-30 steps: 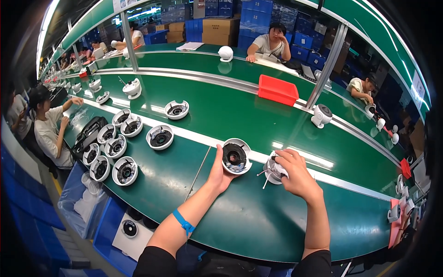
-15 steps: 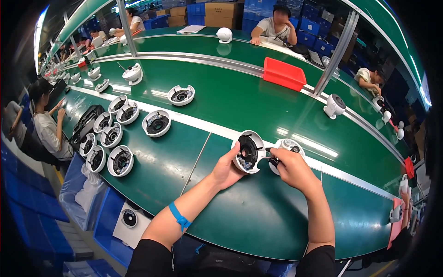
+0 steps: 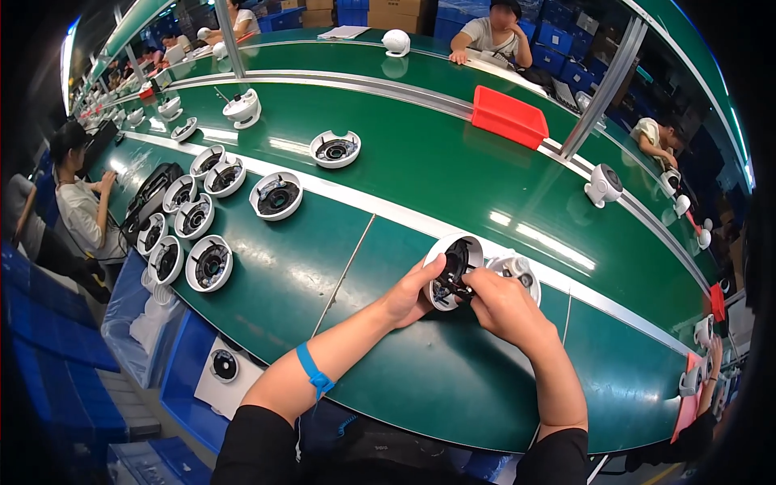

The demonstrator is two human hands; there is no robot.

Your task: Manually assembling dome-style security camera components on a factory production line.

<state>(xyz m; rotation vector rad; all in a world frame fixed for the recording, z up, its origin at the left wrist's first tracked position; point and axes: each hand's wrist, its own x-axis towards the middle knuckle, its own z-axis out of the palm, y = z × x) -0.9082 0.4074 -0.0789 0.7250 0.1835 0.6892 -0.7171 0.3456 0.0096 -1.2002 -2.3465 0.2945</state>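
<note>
My left hand (image 3: 410, 296) is closed around a round white camera housing (image 3: 457, 260), its thumb over the rim. The housing is tipped so that its open side, with a black inside and small bluish parts, faces right. The fingers of my right hand (image 3: 511, 310) are pinched together at the opening, against dark parts at the lower edge. What they hold is too small and too hidden to name. Just behind my right hand, partly covered by it, a white rounded camera part (image 3: 522, 273) rests on the bench. A blue band (image 3: 314, 372) circles my left forearm.
Several open white housings (image 3: 209, 263) cluster at the left beside a black bag (image 3: 147, 200). Another housing (image 3: 335, 149) sits on the green belt beyond the pale strip. A red tray (image 3: 509, 118) and a white camera (image 3: 603, 185) stand farther off. Other people work around the line.
My right hand has moved left, from beside the housing to its opening. The housing has turned to face more to the right. The whole view has shifted slightly.
</note>
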